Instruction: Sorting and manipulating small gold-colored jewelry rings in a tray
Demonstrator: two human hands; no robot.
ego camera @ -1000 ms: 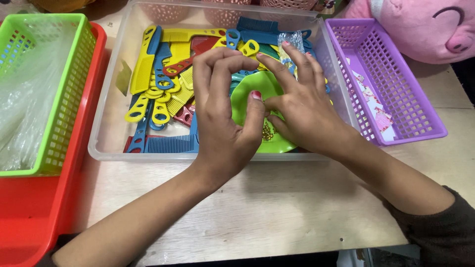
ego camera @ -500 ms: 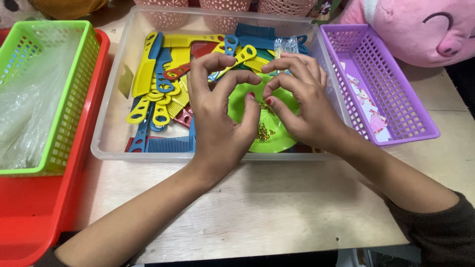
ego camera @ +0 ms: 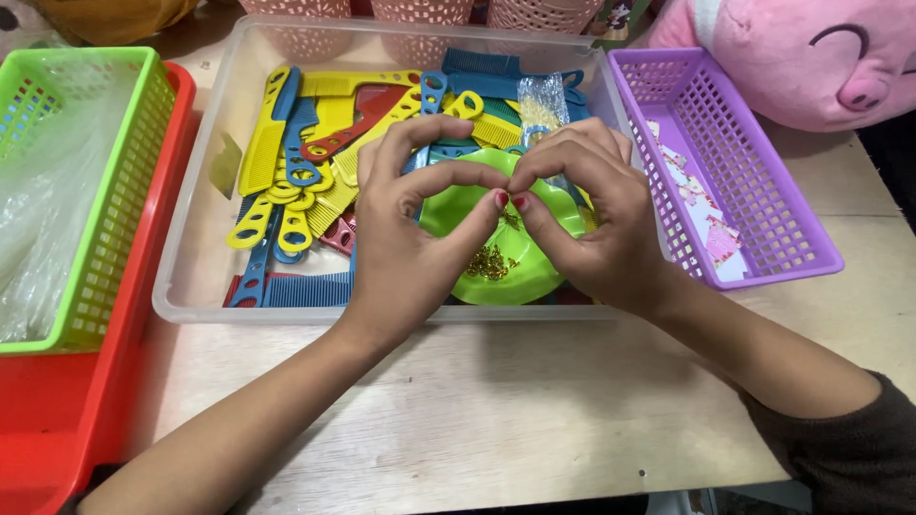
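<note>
The left hand (ego camera: 405, 234) and right hand (ego camera: 596, 224) meet over the clear plastic bin (ego camera: 191, 286), thumbs and forefingers pressed tip to tip, pinching something too small to make out. Directly beneath them sits a glossy round green dish (ego camera: 520, 272) holding a little heap of small gold pieces (ego camera: 489, 264), equally near both hands. Left of the dish, smooth yellow, blue and red plastic combs (ego camera: 296, 181) lie mostly pointing away. A purple mesh basket (ego camera: 763, 200) stands right on the pale wooden counter (ego camera: 477, 410).
</note>
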